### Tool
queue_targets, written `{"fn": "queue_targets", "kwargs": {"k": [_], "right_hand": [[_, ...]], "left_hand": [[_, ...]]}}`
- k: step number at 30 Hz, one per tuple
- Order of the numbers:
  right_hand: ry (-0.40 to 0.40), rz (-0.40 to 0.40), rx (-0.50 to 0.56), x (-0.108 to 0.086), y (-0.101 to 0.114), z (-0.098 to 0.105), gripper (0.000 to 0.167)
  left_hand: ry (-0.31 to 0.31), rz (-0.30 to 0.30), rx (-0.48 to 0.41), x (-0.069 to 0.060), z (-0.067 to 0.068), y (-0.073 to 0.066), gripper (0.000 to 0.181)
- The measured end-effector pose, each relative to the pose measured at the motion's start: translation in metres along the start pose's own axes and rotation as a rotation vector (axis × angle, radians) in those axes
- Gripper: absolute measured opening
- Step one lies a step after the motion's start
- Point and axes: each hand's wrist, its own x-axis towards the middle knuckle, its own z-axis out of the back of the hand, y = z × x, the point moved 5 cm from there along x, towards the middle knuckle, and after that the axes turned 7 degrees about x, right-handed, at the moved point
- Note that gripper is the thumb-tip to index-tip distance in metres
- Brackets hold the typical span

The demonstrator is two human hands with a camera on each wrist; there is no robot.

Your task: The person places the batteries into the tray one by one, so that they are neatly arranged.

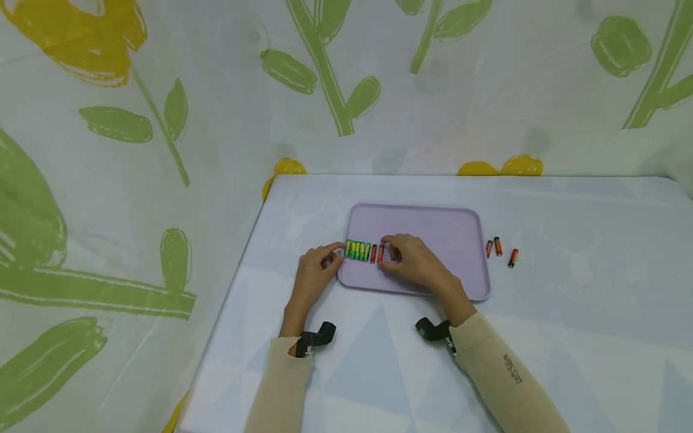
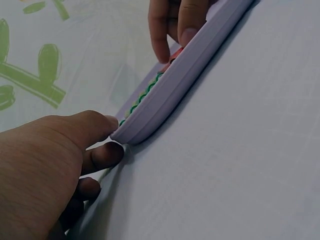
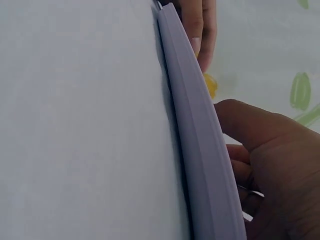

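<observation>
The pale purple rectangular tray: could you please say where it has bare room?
The tray is bare along its far rim and right end, past the right hand; crowded where green cylindrical batteries and red cylindrical batteries lie between it and the left hand.

The sleeved left forearm is extending forward, its left hand pointing index finger and thumb rightward; the sleeved right forearm is slanting leftward, its right hand pinching between thumb and index finger.
</observation>
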Motion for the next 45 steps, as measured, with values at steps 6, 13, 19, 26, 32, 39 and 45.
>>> {"fn": "queue_targets", "kwargs": {"k": [6, 13, 19, 26, 32, 39, 45], "right_hand": [[-0.044, -0.026, -0.013, -0.010, 0.008, 0.015, 0.048], [-0.111, -0.013, -0.058, -0.027, 0.012, 0.040, 0.044], [-0.195, 0.034, -0.118, -0.043, 0.015, 0.061, 0.038], [-0.333, 0.087, -0.180, -0.064, 0.014, 0.098, 0.034], [-0.374, 0.025, -0.197, -0.080, 0.003, 0.121, 0.034], [-0.439, -0.045, -0.199, -0.099, -0.006, 0.148, 0.039], [-0.379, -0.156, -0.183, -0.106, -0.023, 0.156, 0.043]], "left_hand": [[0.010, 0.004, 0.002, 0.001, -0.003, 0.004, 0.028], [0.034, 0.001, -0.014, 0.001, -0.008, 0.008, 0.028], [0.035, -0.004, -0.007, 0.001, -0.013, 0.010, 0.029], [0.033, -0.005, -0.008, 0.003, -0.019, 0.013, 0.028], [0.018, -0.004, -0.015, 0.007, -0.020, 0.014, 0.028], [0.012, 0.008, 0.001, 0.015, -0.020, 0.022, 0.028], [0.005, 0.024, -0.005, 0.018, -0.017, 0.028, 0.028]]}}
